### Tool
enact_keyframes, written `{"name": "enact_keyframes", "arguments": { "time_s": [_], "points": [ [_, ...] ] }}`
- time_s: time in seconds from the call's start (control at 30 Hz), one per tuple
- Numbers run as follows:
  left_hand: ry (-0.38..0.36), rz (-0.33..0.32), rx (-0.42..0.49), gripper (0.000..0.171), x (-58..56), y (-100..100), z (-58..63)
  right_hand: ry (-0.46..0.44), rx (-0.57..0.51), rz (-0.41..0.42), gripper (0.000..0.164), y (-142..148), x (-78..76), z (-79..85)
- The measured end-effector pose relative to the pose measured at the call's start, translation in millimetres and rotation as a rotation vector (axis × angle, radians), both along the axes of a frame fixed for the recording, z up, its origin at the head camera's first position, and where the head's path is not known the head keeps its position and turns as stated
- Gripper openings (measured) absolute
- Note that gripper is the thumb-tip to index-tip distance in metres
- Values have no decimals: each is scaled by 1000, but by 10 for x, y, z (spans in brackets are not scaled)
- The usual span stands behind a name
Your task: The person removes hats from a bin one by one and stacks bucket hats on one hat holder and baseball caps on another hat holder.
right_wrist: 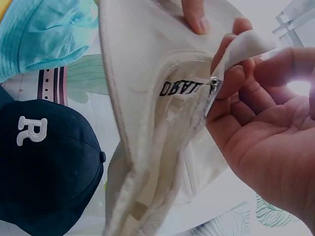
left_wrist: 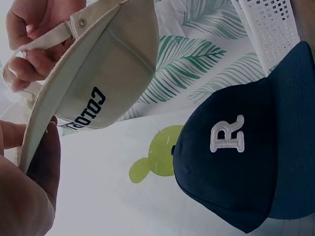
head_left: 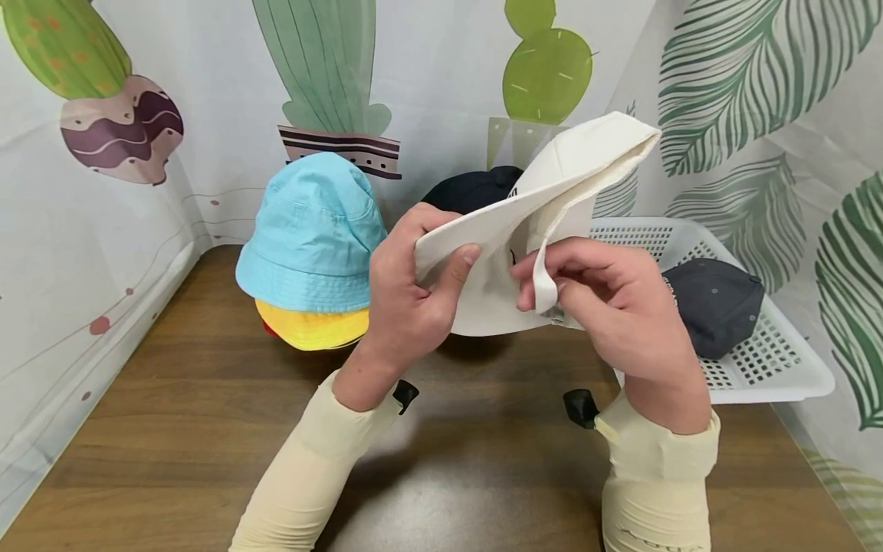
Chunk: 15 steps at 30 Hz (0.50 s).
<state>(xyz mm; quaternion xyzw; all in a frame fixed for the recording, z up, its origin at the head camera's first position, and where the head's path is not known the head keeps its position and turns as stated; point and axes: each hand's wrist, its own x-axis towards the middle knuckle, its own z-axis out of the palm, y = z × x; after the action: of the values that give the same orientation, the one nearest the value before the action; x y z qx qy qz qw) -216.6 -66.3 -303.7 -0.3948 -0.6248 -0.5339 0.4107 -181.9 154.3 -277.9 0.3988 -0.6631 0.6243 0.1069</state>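
A cream baseball cap (head_left: 510, 222) with dark lettering is held up on its side above the table. My left hand (head_left: 421, 284) grips its brim, thumb on one face and fingers behind. At the back of the cap, my right hand (head_left: 607, 299) pinches the adjusting strap (head_left: 545, 285) between thumb and fingers. The right wrist view shows a small metal buckle (right_wrist: 214, 84) at that strap, right by the fingers. Behind the cream cap stands a navy cap (left_wrist: 231, 142) with a white letter R, mostly hidden in the head view.
To the left, a light blue bucket hat (head_left: 313, 230) sits on top of a yellow hat (head_left: 310, 326). A white plastic basket (head_left: 793, 368) at the right holds a dark grey cap (head_left: 717, 307). A printed cloth (head_left: 441, 77) hangs behind the wooden table (head_left: 172, 452).
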Motion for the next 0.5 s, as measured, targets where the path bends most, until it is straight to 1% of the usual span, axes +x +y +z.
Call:
{"name": "enact_keyframes", "arguments": {
  "time_s": [0.07,0.13,0.23,0.3,0.4,0.5],
  "points": [
    [10,10,0,23,-8,-15,11,7,-37,25,34,9,10,13],
    [21,24,1,22,-22,-31,17,16,-69,35,34,18,19,23],
    [34,45,10,21,-42,-56,28,20,-102,31,21,37,35,29],
    [36,59,17,21,-51,-78,31,32,-108,-2,13,49,41,27],
    [31,68,33,21,-65,-115,38,44,-130,-82,17,51,44,18],
    [38,78,53,20,-83,-149,49,70,-209,-164,7,29,34,17]
  ]
}}
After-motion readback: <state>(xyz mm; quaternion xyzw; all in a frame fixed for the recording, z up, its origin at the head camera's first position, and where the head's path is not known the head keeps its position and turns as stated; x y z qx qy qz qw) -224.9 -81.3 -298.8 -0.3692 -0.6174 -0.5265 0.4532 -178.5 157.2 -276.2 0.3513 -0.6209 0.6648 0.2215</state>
